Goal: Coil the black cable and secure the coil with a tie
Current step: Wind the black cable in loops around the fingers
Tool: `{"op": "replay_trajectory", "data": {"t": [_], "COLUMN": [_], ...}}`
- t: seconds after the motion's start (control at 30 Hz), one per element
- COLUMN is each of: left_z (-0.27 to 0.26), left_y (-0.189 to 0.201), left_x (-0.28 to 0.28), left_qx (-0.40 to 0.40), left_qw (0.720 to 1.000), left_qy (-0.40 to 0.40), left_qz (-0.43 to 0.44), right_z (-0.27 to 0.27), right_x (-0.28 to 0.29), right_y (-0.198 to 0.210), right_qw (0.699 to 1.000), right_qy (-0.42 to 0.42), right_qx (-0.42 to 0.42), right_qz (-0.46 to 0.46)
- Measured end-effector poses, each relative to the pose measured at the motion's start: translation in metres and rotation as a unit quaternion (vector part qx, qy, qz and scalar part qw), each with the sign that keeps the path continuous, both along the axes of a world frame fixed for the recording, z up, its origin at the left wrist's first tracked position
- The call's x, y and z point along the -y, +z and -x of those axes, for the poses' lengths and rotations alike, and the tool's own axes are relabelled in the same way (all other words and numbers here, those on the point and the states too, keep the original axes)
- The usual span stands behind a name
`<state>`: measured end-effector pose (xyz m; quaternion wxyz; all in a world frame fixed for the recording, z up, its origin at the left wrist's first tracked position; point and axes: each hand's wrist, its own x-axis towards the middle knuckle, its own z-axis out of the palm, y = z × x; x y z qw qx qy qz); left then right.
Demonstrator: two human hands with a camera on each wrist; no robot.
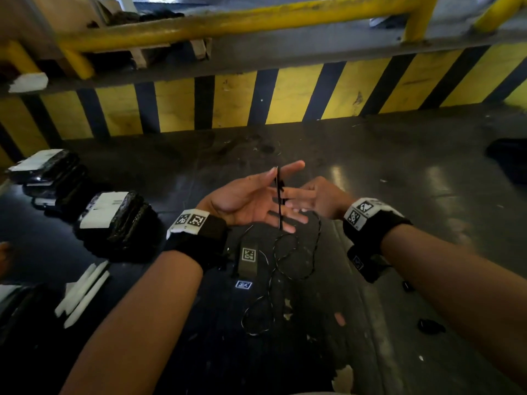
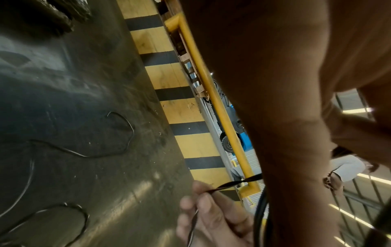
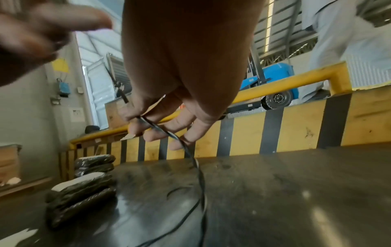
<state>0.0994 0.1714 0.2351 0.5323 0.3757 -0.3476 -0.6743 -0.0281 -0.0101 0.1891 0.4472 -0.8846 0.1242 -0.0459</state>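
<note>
On a dark, scuffed work surface (image 1: 399,172) edged by a yellow-and-black striped barrier (image 1: 285,95) and a yellow rail (image 1: 228,21), black wrapped bundles (image 1: 119,220) sit at left. The left hand (image 1: 245,201), fingers spread wide, carries turns of the black cable (image 1: 279,195); the right hand (image 1: 316,195) pinches the strand, its slack looping on the surface below. A blue forklift (image 3: 273,86) stands beyond the rail.

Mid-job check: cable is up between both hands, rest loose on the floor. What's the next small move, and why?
Probably lay another turn across the left hand. That hand is spread flat with the black cable wound across its fingers, and the right hand pinches the strand just beside it. Several slack loops lie uncoiled on the floor below, so winding seems unfinished and tying looks premature.
</note>
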Motion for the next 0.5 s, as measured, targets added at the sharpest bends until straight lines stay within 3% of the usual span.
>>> {"op": "replay_trajectory", "data": {"t": [0.27, 0.5], "left_z": [-0.013, -0.029], "left_y": [0.006, -0.017], "left_x": [0.024, 0.023], "left_qx": [0.024, 0.027], "left_qw": [0.999, 0.996], "left_qy": [0.032, 0.075], "left_qz": [0.005, -0.027], "right_z": [0.017, 0.034], "right_x": [-0.040, -0.054], "right_y": [-0.049, -0.036], "right_qw": [0.997, 0.994], "right_qy": [0.070, 0.107], "right_qx": [-0.009, -0.027], "right_qz": [-0.013, -0.015]}}
